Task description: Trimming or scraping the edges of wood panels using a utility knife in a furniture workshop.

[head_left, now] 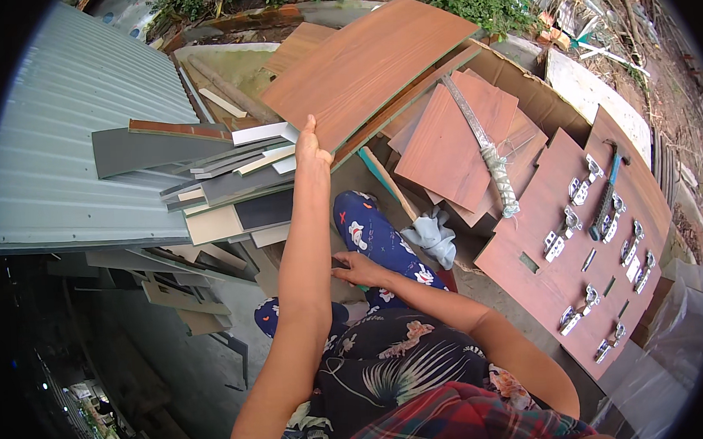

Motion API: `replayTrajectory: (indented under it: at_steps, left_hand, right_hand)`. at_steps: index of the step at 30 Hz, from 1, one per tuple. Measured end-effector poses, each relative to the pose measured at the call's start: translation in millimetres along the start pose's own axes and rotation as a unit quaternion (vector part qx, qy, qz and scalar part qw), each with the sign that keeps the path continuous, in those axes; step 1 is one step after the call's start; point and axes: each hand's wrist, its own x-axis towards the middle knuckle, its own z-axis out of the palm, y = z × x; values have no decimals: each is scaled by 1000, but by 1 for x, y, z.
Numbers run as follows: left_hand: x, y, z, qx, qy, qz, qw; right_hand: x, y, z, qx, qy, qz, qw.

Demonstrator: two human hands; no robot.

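Note:
My left hand (312, 148) grips the near corner of a large brown wood-grain board (376, 65), thumb on its upper face. The board is tilted and reaches away to the far right. My right hand (361, 270) is low over my lap, by my patterned blue trousers (365, 228). Its fingers curl, and a bit of green shows beneath them; what it holds is mostly hidden. Right of the large board, a long blade with a wrapped handle (497, 178) lies on several smaller brown panels (450, 148). A grey-blue cloth (432, 238) hangs near my knee.
At right, a brown panel (517, 247) bears several metal hinges (562, 232) and a blue-and-black hammer (606, 196). Grey and white board offcuts (239, 165) are piled at left beside corrugated metal sheeting (89, 137). A cardboard box (530, 86) stands behind the panels; clear plastic sheet (682, 330) lies lower right.

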Motion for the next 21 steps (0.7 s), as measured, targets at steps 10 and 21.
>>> replayTrajectory:
  at_steps: [10,21]
  left_hand:
    - [-2,2,-30,373,-84,-142,913]
    - [-21,19,-33,737,-28,-21,675]
  right_hand:
    - [10,7,0,38,-30,10,999]
    - [16,15,9,22,-21,9,999]
